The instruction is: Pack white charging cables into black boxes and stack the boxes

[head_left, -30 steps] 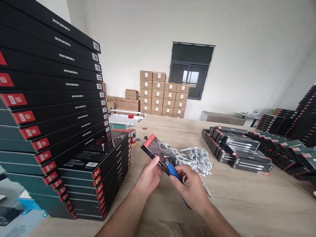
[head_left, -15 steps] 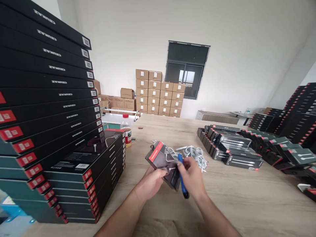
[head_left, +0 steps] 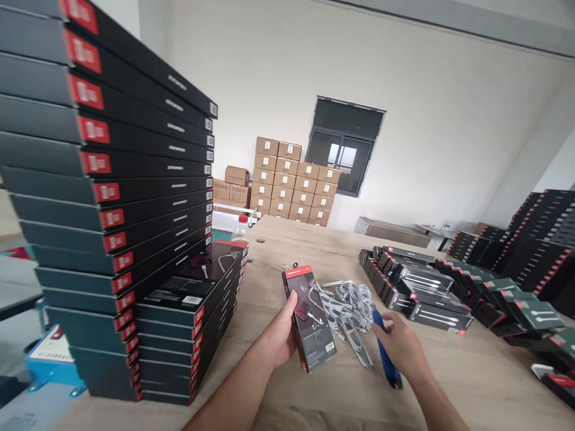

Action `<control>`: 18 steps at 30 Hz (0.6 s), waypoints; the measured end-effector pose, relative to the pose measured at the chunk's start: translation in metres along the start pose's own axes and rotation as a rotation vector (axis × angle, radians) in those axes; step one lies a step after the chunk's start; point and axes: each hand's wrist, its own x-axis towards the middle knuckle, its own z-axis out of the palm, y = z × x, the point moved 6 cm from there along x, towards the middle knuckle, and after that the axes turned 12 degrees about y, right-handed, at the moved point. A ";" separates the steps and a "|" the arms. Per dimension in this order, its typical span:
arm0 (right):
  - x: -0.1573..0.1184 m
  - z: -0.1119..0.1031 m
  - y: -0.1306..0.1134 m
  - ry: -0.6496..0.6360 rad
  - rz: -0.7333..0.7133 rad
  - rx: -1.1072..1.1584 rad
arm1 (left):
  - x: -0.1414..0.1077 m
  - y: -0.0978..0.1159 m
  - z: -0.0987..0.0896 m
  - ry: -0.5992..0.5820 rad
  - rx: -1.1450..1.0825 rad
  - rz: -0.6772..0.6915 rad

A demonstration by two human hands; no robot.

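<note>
Slim box [head_left: 317, 320], one, black, with red band across the far end, pictured front face and white label towards the near end; held aslant above the tabletop [head_left: 332, 401], face upward, just beside a heap of white cables [head_left: 353, 305]. Whether its lower end is touched to the wood cannot be told. Left hand [head_left: 281, 335]: closed on the box's left long side, the thumb laid over the front face, the fingers hidden behind. Right hand [head_left: 399, 341]: wrapped about a blue tool [head_left: 390, 359] with a dark end, kept clear of the box; the two hands are set apart. Handling, as judged: the box is taken to be light, of thin card, fairly stiff along its length but easily dented at the corners and the broad face. A faint sheen is noted, by which a smooth, somewhat slippery surface is suggested. Hold is best taken by both long edges near the middle, with light pressure, the printed face being spared. The tool is judged rigid and is best gripped along its handle. Also listed: tall stack of boxes [head_left: 148, 197] at left; row of small boxes [head_left: 431, 299] at right.
</note>
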 end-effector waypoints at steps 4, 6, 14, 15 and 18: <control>-0.006 -0.026 0.056 -0.123 0.050 -0.428 | -0.002 -0.005 -0.002 0.027 -0.006 -0.118; -0.005 -0.034 0.052 -0.091 0.014 -0.498 | -0.003 -0.006 0.000 0.004 -0.019 -0.132; -0.038 0.035 -0.122 -0.267 -0.586 0.090 | -0.002 -0.010 -0.005 0.024 0.004 -0.155; -0.045 0.044 -0.132 -0.290 -0.620 0.131 | -0.001 -0.010 -0.006 0.035 0.014 -0.153; -0.060 0.061 -0.134 -0.304 -0.645 0.215 | 0.004 -0.013 -0.013 0.101 0.095 -0.157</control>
